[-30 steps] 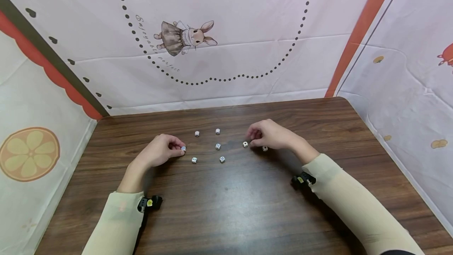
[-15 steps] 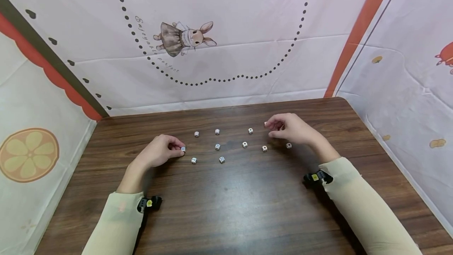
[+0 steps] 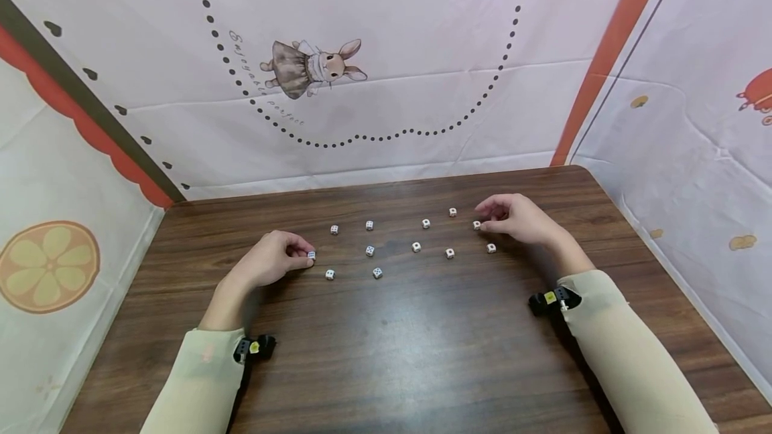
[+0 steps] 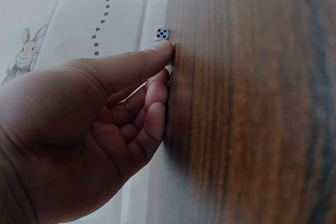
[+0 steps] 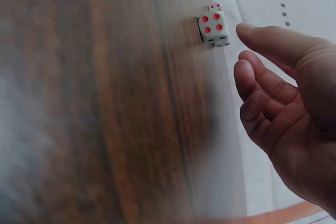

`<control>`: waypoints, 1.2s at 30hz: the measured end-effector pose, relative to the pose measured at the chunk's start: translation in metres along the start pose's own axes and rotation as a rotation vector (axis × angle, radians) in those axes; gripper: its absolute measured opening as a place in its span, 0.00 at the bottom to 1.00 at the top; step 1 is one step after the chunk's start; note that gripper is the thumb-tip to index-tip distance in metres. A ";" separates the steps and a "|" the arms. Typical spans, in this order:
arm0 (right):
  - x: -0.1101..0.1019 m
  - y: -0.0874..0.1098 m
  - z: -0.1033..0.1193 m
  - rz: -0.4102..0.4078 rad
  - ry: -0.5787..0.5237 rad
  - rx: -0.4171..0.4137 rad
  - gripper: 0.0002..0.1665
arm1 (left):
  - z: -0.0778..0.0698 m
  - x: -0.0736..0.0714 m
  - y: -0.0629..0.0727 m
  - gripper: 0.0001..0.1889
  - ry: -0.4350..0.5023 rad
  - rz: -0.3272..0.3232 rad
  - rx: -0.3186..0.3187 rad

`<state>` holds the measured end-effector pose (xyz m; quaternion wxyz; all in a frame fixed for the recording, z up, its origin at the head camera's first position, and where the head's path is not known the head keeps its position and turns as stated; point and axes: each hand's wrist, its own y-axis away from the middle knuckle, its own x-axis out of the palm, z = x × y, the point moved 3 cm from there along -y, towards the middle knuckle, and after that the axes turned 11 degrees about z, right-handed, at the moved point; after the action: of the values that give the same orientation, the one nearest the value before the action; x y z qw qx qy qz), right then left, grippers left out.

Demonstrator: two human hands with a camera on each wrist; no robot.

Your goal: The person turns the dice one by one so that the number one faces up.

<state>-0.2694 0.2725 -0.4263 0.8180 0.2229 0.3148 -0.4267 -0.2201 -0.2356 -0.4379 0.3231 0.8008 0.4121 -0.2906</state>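
Observation:
In the head view my left hand point(image 3: 271, 256) rests at the left of the dice, thumb and fingers pinching a white die point(image 3: 311, 256). The left wrist view shows a die with blue dots point(image 4: 161, 34) at the thumb tip. My right hand point(image 3: 521, 220) hovers at the right of the dice, its fingers loosely bent and apart from the thumb. A white die point(image 3: 476, 225) lies at its thumb tip. In the right wrist view a die with red dots point(image 5: 212, 27) sits apart from the hand.
Several other white dice lie spread between the hands, among them a die point(image 3: 370, 251) near the middle and a die point(image 3: 491, 248) below the right hand. The brown wooden table point(image 3: 386, 353) meets a printed cloth point(image 3: 422, 86) at its back edge.
My right hand has moved to the right across the table, uncovering several dice that it hid before. My left hand stays at its die.

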 end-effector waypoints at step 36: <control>0.009 -0.005 -0.006 0.048 0.021 0.033 0.10 | 0.000 0.001 0.000 0.05 0.000 -0.007 0.001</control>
<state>-0.2717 0.2690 -0.4373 0.8209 0.2483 0.3109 -0.4096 -0.2198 -0.2347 -0.4387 0.3216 0.7997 0.4146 -0.2918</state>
